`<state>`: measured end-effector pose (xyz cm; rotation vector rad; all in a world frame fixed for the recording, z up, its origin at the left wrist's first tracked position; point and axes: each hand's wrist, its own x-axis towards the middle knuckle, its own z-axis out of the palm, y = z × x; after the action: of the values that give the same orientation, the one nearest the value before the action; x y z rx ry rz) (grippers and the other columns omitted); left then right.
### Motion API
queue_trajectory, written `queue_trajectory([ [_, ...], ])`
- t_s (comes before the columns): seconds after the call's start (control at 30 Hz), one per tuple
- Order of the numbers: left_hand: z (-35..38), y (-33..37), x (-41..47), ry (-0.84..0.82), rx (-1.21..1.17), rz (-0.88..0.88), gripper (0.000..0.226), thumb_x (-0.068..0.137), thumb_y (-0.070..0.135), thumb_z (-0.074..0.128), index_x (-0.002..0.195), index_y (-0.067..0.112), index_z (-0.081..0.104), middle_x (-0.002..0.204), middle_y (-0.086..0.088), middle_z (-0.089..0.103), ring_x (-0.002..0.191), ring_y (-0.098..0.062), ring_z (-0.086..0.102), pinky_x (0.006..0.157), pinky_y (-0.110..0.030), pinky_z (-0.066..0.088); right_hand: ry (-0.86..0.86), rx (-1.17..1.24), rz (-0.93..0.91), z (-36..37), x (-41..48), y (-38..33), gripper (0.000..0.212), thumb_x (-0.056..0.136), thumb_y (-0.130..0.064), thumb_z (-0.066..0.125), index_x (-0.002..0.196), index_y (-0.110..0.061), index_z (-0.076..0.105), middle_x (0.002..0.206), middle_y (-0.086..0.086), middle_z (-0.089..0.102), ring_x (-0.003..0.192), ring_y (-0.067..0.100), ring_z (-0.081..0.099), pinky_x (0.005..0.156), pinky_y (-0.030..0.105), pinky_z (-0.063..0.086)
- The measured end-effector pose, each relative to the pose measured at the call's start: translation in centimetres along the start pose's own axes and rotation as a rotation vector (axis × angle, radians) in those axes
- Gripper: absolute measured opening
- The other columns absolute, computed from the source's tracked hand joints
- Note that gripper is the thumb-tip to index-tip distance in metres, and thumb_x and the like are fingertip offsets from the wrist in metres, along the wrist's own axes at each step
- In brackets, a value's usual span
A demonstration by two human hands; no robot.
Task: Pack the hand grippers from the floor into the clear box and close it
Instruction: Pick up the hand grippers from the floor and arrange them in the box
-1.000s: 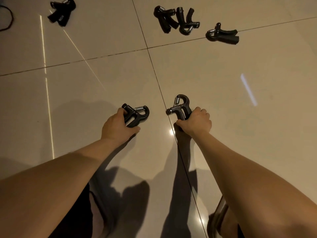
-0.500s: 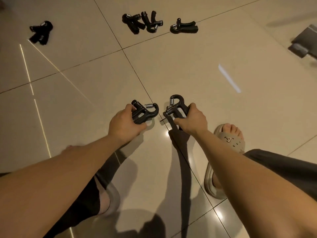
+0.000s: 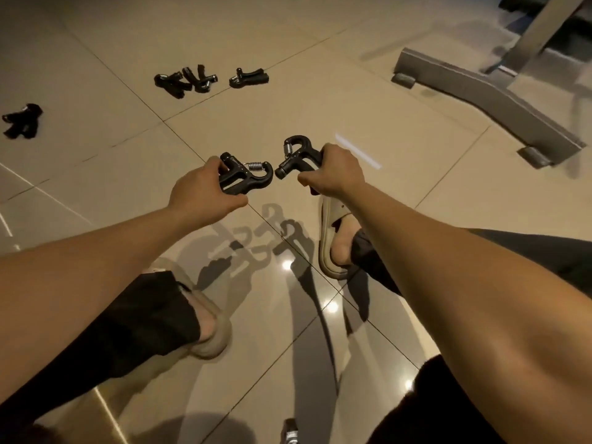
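Holding one piece each, both hands are clenched. The left hand is wrapped round the handles of a black hand gripper, whose coil spring and hooked head stick out toward the other fist. The right hand grasps a second gripper by its handles, spring end up and away from the palm. The two heads nearly meet between the fists, apparently not touching. Separate shadows on the tiled floor below suggest both are lifted clear of it.

These look like rigid plastic-and-metal tools: compact, probably light enough for one hand each, and not fragile. The handles are the natural hold. The spring and hinge look like a pinch point best kept clear of fingers, and the hooked heads could snag one another if packed carelessly.

Directly beneath the grips are the person's sandals. Beyond the left fist lies a tangled cluster of grippers, with a single gripper just beside it. A lone gripper sits well off to the left. Beyond the right fist runs a grey metal frame. The clear box is not in view, so most of the packing appears to lie ahead.
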<state>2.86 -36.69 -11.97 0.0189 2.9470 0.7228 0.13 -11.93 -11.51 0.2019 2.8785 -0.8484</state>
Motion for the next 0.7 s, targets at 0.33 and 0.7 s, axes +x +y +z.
queue_trajectory([
  [0.33, -1.1, 6.4, -8.2, -0.06, 0.022, 0.265, 0.065, 0.075, 0.051, 0.078, 0.126, 0.022, 0.049, 0.116, -0.003, 0.066, 0.086, -0.023, 0.058, 0.074, -0.033, 0.047, 0.15, -0.007, 0.028, -6.9, -13.2, 3.9, 0.042, 0.073, -0.033, 0.077, 0.105, -0.013, 0.06, 0.09, 0.004, 0.066, 0.076, 0.02, 0.065, 0.07, 0.038, 0.057],
  [0.7, 3.9, 22.2, -16.2, -0.208, -0.11, 0.621, 0.066, 0.076, 0.061, 0.075, 0.126, 0.026, 0.049, 0.112, 0.004, 0.064, 0.09, -0.022, 0.061, 0.078, -0.037, 0.052, 0.391, -0.029, 0.214, -17.3, -30.2, 15.4, 0.055, 0.075, -0.034, 0.075, 0.127, -0.028, 0.059, 0.104, -0.005, 0.069, 0.084, 0.021, 0.069, 0.082, 0.039, 0.057],
])
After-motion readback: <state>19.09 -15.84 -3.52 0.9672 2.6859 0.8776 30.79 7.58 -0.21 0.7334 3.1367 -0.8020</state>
